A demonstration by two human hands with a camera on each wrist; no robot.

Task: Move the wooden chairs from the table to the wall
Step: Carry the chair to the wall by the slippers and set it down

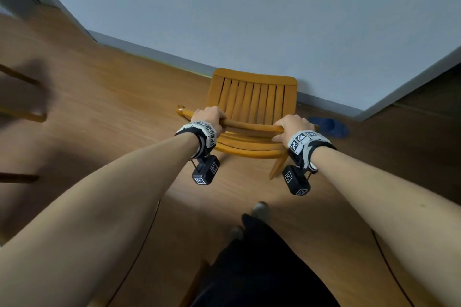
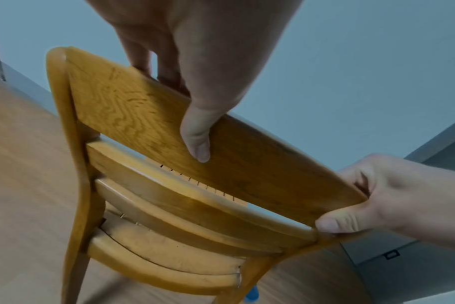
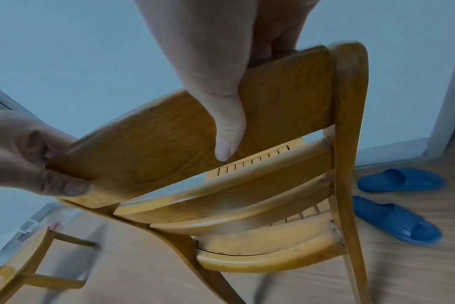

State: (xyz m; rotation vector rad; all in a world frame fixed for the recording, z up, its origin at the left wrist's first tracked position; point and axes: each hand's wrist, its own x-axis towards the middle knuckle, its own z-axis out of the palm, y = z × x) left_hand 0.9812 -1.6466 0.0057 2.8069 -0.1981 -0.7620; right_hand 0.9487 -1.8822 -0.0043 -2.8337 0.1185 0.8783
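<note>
Both forearms fill my lower frame: left hand (image 1: 209, 117) and right hand (image 1: 292, 126) clamp the top rail (image 1: 252, 127); wooden chair (image 1: 252, 104) faces the wall (image 1: 249, 7) above, rail crosswise.

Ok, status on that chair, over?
Left hand and right hand both grip chair top rail. Seat front near wall. Blue slippers lie beside its right side.

Left hand (image 2: 203, 67) gripping the top rail of a honey-coloured slatted wooden chair (image 2: 143, 115), thumb lying on its back face; right hand (image 2: 392, 197) pinching the rail's far end. Pale grey wall (image 2: 351, 61) behind.
</note>
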